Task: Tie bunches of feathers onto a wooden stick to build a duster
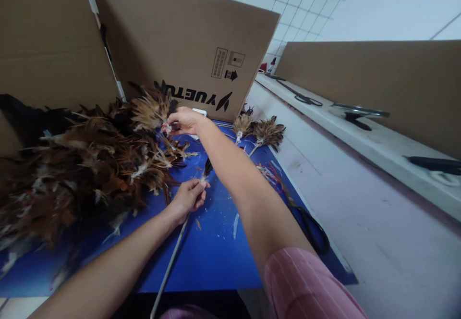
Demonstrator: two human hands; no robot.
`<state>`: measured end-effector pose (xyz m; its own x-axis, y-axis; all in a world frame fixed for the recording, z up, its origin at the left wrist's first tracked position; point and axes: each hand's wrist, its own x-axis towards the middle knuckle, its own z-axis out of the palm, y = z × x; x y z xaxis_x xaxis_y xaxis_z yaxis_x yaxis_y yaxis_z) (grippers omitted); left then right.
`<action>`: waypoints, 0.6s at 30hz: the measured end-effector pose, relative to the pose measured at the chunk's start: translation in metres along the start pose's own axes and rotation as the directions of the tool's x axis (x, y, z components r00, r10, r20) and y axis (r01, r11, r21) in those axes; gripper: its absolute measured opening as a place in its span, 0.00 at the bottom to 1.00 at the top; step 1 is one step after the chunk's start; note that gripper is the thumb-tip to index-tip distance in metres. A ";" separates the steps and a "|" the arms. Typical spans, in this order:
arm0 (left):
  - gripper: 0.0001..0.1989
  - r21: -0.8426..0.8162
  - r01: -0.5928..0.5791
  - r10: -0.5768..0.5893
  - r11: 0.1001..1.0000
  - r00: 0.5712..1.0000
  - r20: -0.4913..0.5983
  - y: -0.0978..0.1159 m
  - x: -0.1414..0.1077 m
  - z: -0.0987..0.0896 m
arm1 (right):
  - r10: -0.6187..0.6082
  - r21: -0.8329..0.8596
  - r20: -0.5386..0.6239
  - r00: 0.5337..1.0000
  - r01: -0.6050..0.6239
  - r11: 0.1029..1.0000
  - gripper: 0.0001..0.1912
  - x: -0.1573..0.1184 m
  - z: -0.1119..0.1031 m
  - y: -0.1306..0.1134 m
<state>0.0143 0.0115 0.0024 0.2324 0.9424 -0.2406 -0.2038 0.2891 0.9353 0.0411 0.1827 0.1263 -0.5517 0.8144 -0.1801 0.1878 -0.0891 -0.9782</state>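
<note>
My left hand is closed around a thin pale stick near its top end. A small dark feather tuft with whitish fluff stands at that end, just above my fingertips. Farther back, my right hand has its fingers closed on the pale, pink-tied base of a tan and dark feather bunch. My fingers partly hide this base. To the left of both hands spreads a large pile of loose brown and black feathers.
Two feather dusters lie at the back right. Red and white strings and black-handled scissors rest along the right side of the blue sheet. Cardboard panels stand behind. More tools, including scissors, lie on the white ledge.
</note>
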 end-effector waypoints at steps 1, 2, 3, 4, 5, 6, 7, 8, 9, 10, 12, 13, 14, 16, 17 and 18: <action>0.14 0.000 0.000 0.000 1.000 1.000 0.001 0.000 0.000 0.000 | 0.001 0.019 0.012 1.000 -0.002 1.000 0.08 -0.001 0.000 0.000; 0.13 0.001 0.000 0.000 1.000 1.000 0.001 0.000 0.000 0.000 | -0.002 0.031 0.011 1.000 0.002 1.000 0.09 -0.002 0.001 0.001; 0.13 0.002 -0.001 0.001 1.000 1.000 0.002 0.000 0.000 0.000 | -0.010 0.039 0.002 1.000 0.010 0.999 0.10 -0.002 0.001 0.001; 0.13 0.003 -0.002 0.002 1.000 1.000 0.004 0.000 0.000 0.000 | -0.018 0.046 -0.008 1.000 0.018 0.999 0.11 -0.003 0.002 0.001; 0.14 0.003 -0.003 0.003 1.000 1.000 0.005 0.000 0.000 0.000 | -0.022 0.053 -0.015 1.000 0.023 0.998 0.11 -0.003 0.002 0.001; 0.14 0.004 -0.002 0.002 1.000 1.000 0.006 -0.001 0.001 0.000 | -0.022 0.058 -0.018 1.000 0.023 0.998 0.11 -0.003 0.002 0.002; 0.14 0.005 -0.002 0.002 1.000 1.000 0.008 -0.001 0.001 0.000 | -0.017 0.060 -0.015 1.000 0.018 0.998 0.11 -0.003 0.002 0.002; 0.14 0.006 -0.002 0.001 1.000 1.000 0.009 -0.001 0.001 0.000 | -0.008 0.060 -0.011 1.000 0.009 0.998 0.10 -0.003 0.002 0.002; 0.14 0.006 -0.001 0.001 1.000 1.000 0.011 -0.002 0.001 0.000 | 0.002 0.059 -0.006 1.000 -0.002 0.998 0.09 -0.002 0.002 0.002; 0.14 0.007 -0.001 0.001 1.000 1.000 0.012 -0.002 0.002 0.000 | 0.013 0.055 -0.001 1.000 -0.013 0.998 0.08 -0.002 0.002 0.002; 0.14 0.008 0.000 0.000 1.000 1.000 0.012 -0.003 0.002 0.000 | 0.025 0.045 -0.001 1.000 -0.025 0.999 0.06 -0.003 0.002 0.002; 0.14 0.008 0.001 -0.001 1.000 1.000 0.011 -0.003 0.002 -0.001 | 0.028 0.041 -0.009 1.000 -0.028 0.999 0.06 -0.002 0.002 0.003; 0.14 0.009 0.002 -0.002 1.000 1.000 0.011 -0.003 0.002 -0.001 | 0.030 0.039 -0.020 0.999 -0.029 0.999 0.06 -0.002 0.003 0.003; 0.15 0.008 0.005 -0.006 1.000 1.000 0.012 -0.003 0.001 -0.001 | 0.034 0.047 -0.041 0.999 -0.032 0.998 0.06 -0.001 0.004 0.005; 0.15 0.008 0.006 -0.007 1.000 1.000 0.013 -0.003 0.001 -0.001 | 0.036 0.056 -0.048 0.998 -0.033 0.998 0.06 0.001 0.004 0.006; 0.15 0.008 0.007 -0.007 1.000 1.000 0.014 -0.003 0.001 -0.001 | 0.040 0.067 -0.052 0.998 -0.037 0.997 0.06 0.002 0.005 0.007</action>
<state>0.0146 0.0121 -0.0010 0.2474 0.9378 -0.2438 -0.1944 0.2945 0.9357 0.0375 0.1807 0.1182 -0.5011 0.8386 -0.2139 0.1531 -0.1574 -0.9756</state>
